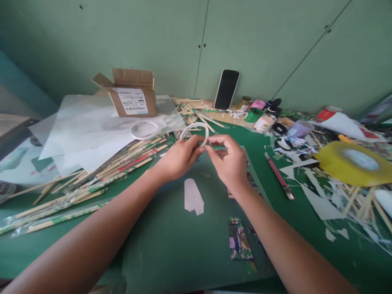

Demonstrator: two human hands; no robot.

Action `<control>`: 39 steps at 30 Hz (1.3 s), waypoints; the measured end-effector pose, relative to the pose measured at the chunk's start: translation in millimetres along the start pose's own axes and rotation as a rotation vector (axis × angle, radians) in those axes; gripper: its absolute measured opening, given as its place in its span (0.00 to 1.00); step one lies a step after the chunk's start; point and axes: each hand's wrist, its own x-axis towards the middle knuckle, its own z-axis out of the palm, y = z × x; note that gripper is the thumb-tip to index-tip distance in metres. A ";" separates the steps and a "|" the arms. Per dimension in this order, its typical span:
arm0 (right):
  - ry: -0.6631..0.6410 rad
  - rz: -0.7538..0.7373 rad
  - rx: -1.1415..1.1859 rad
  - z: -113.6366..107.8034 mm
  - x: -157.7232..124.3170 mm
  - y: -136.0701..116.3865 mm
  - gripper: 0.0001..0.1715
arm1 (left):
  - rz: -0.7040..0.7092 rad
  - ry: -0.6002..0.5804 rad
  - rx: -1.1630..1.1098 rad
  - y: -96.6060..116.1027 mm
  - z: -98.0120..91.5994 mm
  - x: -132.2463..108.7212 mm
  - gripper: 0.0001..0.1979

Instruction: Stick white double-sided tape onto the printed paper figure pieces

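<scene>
A green tabletop [245, 131] spreads beneath a white ring [207, 133], with an open cardboard box [132, 102] beyond it to the left and a wide yellow roll [332, 163] well to its right. The person's left hand [181, 157] is just left of the ring, thumb and fingers narrowed to hold its near edge above the table, while the right hand [230, 159] is just right of it, fingertips drawn close against that side, though whether they pinch it cannot be told. Smallest, a pale paper piece [193, 197] lies on the ring's near side.
</scene>
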 end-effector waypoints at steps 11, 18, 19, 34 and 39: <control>0.015 -0.023 0.083 -6.0 2.4 2.1 0.05 | 0.012 -0.091 0.095 4.0 0.9 -1.2 0.14; -0.083 -0.088 0.006 -10.7 5.0 5.1 0.10 | -0.053 -0.030 0.308 -3.9 -0.2 0.2 0.18; -0.096 -0.083 -0.014 -10.8 5.1 4.9 0.10 | -0.033 -0.021 0.338 -4.5 -0.9 0.8 0.17; -0.193 -0.045 -0.164 -12.1 4.7 0.8 0.08 | 0.111 -0.041 0.444 -0.7 -6.1 2.7 0.16; -0.114 0.154 0.004 -5.1 1.7 -3.8 0.09 | 0.042 -0.003 0.336 8.6 -5.0 2.6 0.16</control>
